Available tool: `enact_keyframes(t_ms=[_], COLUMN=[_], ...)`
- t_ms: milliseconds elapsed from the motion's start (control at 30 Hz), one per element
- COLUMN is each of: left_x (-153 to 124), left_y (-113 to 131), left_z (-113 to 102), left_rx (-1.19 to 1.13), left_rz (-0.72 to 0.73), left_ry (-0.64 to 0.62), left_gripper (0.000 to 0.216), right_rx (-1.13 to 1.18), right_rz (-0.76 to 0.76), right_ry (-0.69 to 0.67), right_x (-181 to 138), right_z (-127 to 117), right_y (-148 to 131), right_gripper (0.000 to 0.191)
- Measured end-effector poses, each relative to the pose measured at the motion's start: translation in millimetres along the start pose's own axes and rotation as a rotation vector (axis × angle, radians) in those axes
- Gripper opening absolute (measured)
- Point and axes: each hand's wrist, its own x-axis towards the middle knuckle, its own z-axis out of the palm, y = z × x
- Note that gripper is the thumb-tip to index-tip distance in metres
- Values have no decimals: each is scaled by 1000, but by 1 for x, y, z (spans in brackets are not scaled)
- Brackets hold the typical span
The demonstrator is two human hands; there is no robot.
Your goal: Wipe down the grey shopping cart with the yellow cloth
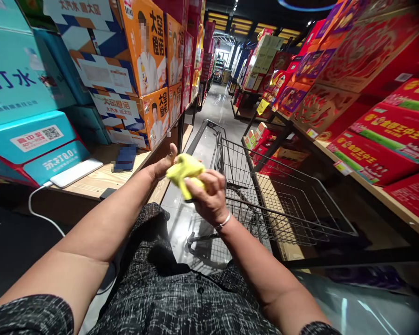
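Note:
A crumpled yellow cloth (187, 171) is in front of me, slightly blurred, above the gap beside the shopping cart. My right hand (209, 193) grips it, with the thumb on the near side and the fingers curled round the right edge. My left hand (163, 164) is at the cloth's left side, its thumb stretched up and clear of the cloth. The cloth hides most of that hand's other fingers. Just beyond both hands is the handle of the metal shopping cart (251, 158).
On the left, a wooden shelf (91, 179) holds a white power bank (77, 173) with a cable, a dark phone (125, 158), and blue (14, 79) and orange drink cartons (146, 51). Red boxes (387, 139) are stacked on the right shelf. A tiled aisle (214, 104) runs ahead.

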Motion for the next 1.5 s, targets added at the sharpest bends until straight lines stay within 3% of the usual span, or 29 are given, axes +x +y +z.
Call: enact_keyframes(t_ms=[67,133,233,433,567,667,767,933,1033,1133,1333,1400,1500], left_x=[-1,-2,1,10,15,16,16,12,12,15,17,15,12], left_y=[5,6,2,-12,-18,-21,-20,-15,-15,-19,-20,-12,6], left_z=[0,-1,-3,-3,-6,-9,-10,-9,-10,-13,-18,-14,5], left_rx=[5,81,148,540,764,822,796,754,795,848,1036,1128,1263], left_rz=[-36,-34,29,166,192,170,210,361,385,332,191,180,169], left_ry=[-55,-28,39,179,163,141,133,128,110,102,117,125,152], left_gripper=[125,120,114,100,88,86,93,100,95,92,80,76,78], right_rx=[-58,-102,-146,-175,-205,-203,-207,-198,-177,-169,-152,-154,-105], right_rz=[-152,-243,-251,-149,-89,-83,-110,-138,-187,-224,-5,108,213], right_ry=[-52,-40,-41,-31,-25,51,121,-79,-66,-31,-106,-79,30], right_x=[4,3,-9,-74,-114,-106,-66,-12,-27,-72,-164,-169,-143], right_z=[14,26,31,3,-18,-19,-6,16,14,0,-40,-50,-51], right_y=[-7,-8,-1,31,45,43,31,15,24,46,79,78,66], right_gripper=[50,44,43,37,31,29,35,46,40,32,29,30,31])
